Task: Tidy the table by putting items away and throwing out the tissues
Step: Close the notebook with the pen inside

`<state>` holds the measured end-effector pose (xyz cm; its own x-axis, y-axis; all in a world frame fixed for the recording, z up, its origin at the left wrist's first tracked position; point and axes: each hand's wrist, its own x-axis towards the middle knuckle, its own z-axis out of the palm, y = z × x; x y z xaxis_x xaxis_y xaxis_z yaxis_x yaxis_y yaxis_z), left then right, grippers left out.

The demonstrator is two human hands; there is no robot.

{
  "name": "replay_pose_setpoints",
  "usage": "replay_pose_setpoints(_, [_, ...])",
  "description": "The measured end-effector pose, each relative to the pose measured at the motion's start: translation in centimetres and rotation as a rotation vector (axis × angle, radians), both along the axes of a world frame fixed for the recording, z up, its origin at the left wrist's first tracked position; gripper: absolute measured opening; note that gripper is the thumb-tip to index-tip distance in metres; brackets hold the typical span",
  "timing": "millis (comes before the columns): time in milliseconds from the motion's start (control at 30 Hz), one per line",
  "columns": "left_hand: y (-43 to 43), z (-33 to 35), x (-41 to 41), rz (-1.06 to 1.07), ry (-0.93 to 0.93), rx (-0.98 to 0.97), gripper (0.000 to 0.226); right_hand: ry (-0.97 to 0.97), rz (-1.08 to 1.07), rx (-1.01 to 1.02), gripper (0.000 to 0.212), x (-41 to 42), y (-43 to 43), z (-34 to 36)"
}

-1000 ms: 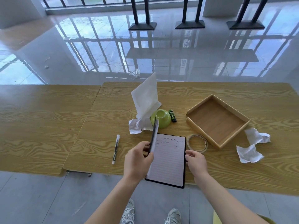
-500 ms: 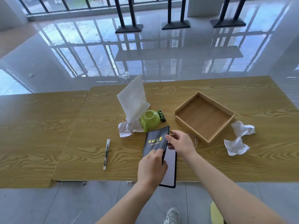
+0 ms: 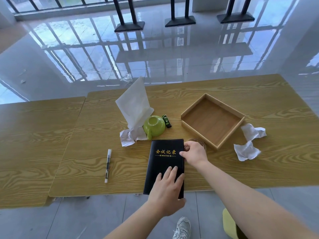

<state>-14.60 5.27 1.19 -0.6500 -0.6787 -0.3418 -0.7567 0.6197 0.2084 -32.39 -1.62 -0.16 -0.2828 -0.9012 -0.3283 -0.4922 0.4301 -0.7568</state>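
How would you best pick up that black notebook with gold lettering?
Take the black closed notebook with gold lettering by its near short end, coming from the person's side. It lies flat on the wooden table, but that end seems to jut slightly past the front edge, leaving room to pinch it above and below.

Glossy tiled floor (image 3: 172, 59), perhaps railed windows (image 3: 72, 1)

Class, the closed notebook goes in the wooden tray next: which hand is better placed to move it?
Right. The right hand grips the notebook edge nearest the tray; the left hand lies flat on the cover.
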Motion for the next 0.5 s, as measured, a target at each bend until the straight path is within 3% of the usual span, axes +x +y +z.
replay_pose_setpoints(267, [-0.3, -2.3, 1.2, -0.005, -0.075, -0.047, 0.078, 0.059, 0.063, -0.002, 0.018, 0.2, 1.2, -0.5])
replay_pose_setpoints(433, [-0.6, -3.3, 1.5, 0.053, -0.074, -0.071, 0.077, 0.063, 0.012, 0.007, 0.039, 0.5, 3.5, -1.4])
replay_pose_setpoints(500, [-0.8, -3.4, 1.3, 0.087, -0.068, -0.076, 0.077, 0.056, 0.038, 0.007, 0.031, 0.9, 4.0, -1.8])
